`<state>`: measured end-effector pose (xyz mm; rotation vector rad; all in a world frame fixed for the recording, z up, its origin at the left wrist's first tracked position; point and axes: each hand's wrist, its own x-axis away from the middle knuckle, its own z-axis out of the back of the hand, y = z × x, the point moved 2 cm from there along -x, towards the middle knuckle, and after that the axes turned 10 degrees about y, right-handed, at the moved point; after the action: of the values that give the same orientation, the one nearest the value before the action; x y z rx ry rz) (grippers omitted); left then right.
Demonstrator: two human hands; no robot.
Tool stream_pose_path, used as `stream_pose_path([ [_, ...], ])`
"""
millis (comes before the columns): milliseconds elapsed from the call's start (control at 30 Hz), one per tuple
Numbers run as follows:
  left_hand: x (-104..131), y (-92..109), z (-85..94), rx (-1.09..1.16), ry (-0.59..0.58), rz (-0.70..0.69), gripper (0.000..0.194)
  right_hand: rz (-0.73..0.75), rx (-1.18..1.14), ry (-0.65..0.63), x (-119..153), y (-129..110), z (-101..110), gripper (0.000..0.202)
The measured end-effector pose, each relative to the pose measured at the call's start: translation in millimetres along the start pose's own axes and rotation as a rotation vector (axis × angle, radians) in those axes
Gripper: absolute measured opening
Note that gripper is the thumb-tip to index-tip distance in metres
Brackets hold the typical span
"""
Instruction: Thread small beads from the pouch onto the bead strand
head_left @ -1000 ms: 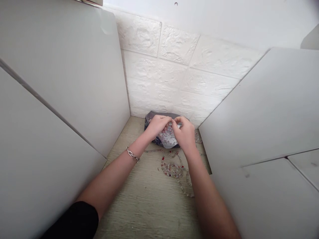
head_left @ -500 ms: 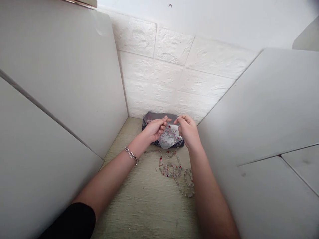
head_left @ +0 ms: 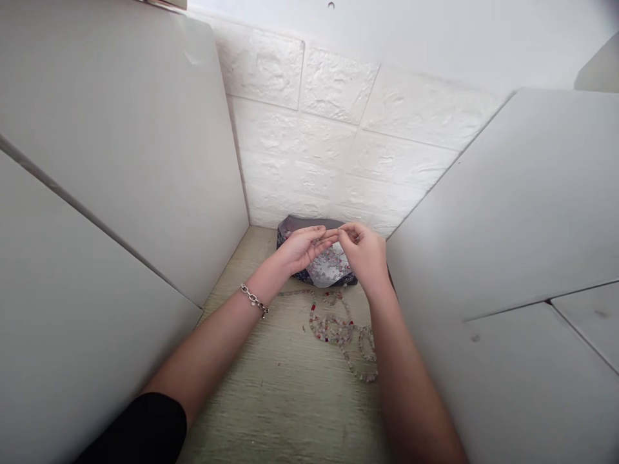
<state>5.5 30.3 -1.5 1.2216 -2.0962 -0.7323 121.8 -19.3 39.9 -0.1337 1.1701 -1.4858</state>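
Note:
Over the open bag, my left hand is held palm partly up, its fingers stretched toward the right. My right hand pinches at the left fingertips; whatever is between its thumb and finger is too small to make out. Below both hands stands the bag, dark and patterned outside and silvery inside, holding many small loose beads. In front of the bag, a long string of pale and red beads lies in loops, its right part hidden by my right forearm.
The bag stands on a pale wood-grain surface, against a white brick-textured wall. Grey-white panels rise close by on the left and right. A chain bracelet circles my left wrist.
My left fingers have straightened out of a pinch. My right hand has come slightly left, so the fingertips of both hands now meet. The bag and bead string stay put.

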Motion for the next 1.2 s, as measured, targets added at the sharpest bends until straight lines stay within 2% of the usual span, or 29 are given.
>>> stream_pose_path([
  [133,0.6,0.5,-1.7,0.003,-0.079,0.006,0.011,0.088,0.081,0.019,0.8,-3.5,1.8,0.019],
  [367,2.8,-0.2,-5.6,0.032,-0.078,0.034,0.013,0.187,0.125,0.054,2.5,-7.3,2.4,0.020],
  [833,5.4,-3.6,-7.0,0.127,-0.003,0.053,0.016,0.232,0.179,0.058,4.8,-8.2,1.2,0.017],
  [1200,5.5,-3.7,-7.8,0.086,-0.033,0.035,0.015,0.236,0.189,0.036,5.2,-9.3,0.0,0.021],
])
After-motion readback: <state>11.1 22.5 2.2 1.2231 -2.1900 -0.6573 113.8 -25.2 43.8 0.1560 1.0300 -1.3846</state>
